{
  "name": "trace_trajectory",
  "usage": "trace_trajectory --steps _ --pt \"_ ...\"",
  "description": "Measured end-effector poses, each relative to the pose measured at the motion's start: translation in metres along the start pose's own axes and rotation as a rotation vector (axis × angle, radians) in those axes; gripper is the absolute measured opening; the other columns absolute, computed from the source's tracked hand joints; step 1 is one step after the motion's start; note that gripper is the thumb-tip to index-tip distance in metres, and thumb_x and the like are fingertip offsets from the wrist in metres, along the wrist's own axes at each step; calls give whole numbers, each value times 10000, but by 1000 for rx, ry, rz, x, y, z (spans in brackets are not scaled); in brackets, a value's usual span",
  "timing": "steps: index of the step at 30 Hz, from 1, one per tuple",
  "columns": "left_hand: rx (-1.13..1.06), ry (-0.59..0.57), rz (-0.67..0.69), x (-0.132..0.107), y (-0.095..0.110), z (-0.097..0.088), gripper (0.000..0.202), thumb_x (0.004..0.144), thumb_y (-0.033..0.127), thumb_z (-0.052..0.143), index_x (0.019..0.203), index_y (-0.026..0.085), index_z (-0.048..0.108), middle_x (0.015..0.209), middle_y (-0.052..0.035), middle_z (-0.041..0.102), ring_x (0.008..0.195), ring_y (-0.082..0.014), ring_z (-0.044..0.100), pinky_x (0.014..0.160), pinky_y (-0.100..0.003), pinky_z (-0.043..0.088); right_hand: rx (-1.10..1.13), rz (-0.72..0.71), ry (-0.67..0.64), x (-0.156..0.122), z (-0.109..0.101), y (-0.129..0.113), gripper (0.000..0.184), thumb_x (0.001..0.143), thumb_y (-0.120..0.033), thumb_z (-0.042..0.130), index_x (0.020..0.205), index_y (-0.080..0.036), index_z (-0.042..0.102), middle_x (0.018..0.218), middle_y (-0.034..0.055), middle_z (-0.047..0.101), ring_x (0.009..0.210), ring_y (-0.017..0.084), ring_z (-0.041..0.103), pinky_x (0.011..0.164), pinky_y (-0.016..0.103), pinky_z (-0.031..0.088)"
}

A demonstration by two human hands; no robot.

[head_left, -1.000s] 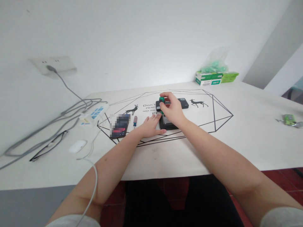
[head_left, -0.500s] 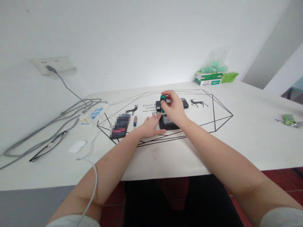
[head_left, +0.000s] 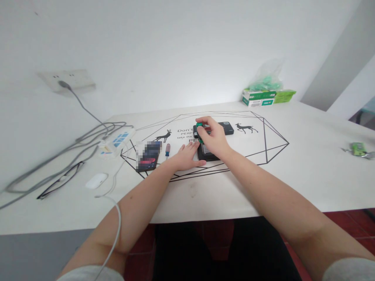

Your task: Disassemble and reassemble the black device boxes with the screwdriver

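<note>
My right hand (head_left: 213,137) is closed round a green-handled screwdriver (head_left: 200,130), held upright over a black flat device (head_left: 207,153) lying on the white table (head_left: 307,171). My left hand (head_left: 187,155) rests flat on the table, fingers stretched out, its tips touching the device's left edge. A second black device (head_left: 227,127) lies just behind my right hand. A small screwdriver with a red and blue handle (head_left: 167,149) lies left of my left hand.
A blurred dark phone (head_left: 147,157) lies left of the screwdriver. Further left are a power strip (head_left: 116,141) with grey cables, glasses (head_left: 60,181) and a white mouse (head_left: 96,180). Green boxes and a plastic bag (head_left: 266,90) stand at the back; a green item (head_left: 358,148) lies far right.
My right hand lifted the green screwdriver slightly, then lowered it again onto the black device, fingers shifting on the handle. My left hand has stayed still.
</note>
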State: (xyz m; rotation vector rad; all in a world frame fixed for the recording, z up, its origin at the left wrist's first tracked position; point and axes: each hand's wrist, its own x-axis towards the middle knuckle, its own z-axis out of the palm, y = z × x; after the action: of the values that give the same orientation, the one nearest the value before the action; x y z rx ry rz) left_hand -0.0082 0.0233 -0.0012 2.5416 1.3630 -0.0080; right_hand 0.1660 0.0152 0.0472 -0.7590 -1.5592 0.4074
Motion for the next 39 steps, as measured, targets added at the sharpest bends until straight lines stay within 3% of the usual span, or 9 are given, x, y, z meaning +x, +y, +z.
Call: trace_trajectory --steps 4,8,12,16,19,23,31,35,39 --pt "-18 16 24 0 -1 0 1129 903 814 497 1714 152 74 1785 -202 136 1663 -387 86 1315 -618 101 -62 -18 54 1 1 1 228 800 -307 758 1005 -250 678 1047 54 658 876 195 615 765 366 578" --pt "-4 11 14 0 -3 1 1134 899 838 474 1713 158 75 1791 -193 107 1662 -393 83 1317 -609 99 -7 62 77 1 3 5 336 801 -213 668 1129 -268 625 1002 29 660 849 181 621 754 347 567" --pt "6 -3 5 0 -2 2 1127 905 837 461 1708 133 99 1787 -206 119 1661 -395 82 1320 -593 111 132 89 43 0 2 8 319 855 -177 518 1148 -267 606 1046 33 722 932 198 694 880 401 592" --pt "0 8 6 0 -1 1 1121 904 826 478 1703 125 123 1782 -217 138 1658 -401 99 1317 -601 125 57 13 20 -1 1 6 276 894 -180 471 1066 -260 672 1079 47 742 1061 225 682 1018 456 558" --pt "-7 19 21 0 -1 1 1105 903 821 484 1708 160 115 1787 -201 130 1657 -407 102 1312 -617 123 8 -17 51 -1 2 4 175 914 -275 593 1059 -259 690 1144 76 686 1086 238 646 938 428 586" --pt "-6 9 19 1 -3 2 1134 900 833 470 1711 135 93 1783 -218 126 1659 -409 81 1314 -618 111 -75 -4 75 -2 4 4 236 819 -261 748 1046 -262 683 1066 56 619 925 214 605 852 405 586" --pt "9 10 6 1 -2 1 1116 913 814 469 1706 110 124 1782 -217 132 1658 -404 95 1322 -594 106 93 78 55 -5 7 12 433 873 -145 510 1280 -287 551 1106 44 691 986 208 679 946 430 588" --pt "6 8 13 0 -1 0 1085 915 808 474 1703 137 146 1785 -200 145 1657 -407 96 1320 -595 115 88 60 20 -5 7 15 365 908 -141 413 1184 -276 611 1129 46 732 1042 214 709 1009 453 574" --pt "2 6 9 0 -1 0 1086 918 814 464 1703 138 136 1784 -205 140 1659 -400 94 1320 -588 116 -39 -91 96 -3 5 12 362 889 -113 417 1079 -265 684 1150 79 693 1144 236 658 1070 459 540"
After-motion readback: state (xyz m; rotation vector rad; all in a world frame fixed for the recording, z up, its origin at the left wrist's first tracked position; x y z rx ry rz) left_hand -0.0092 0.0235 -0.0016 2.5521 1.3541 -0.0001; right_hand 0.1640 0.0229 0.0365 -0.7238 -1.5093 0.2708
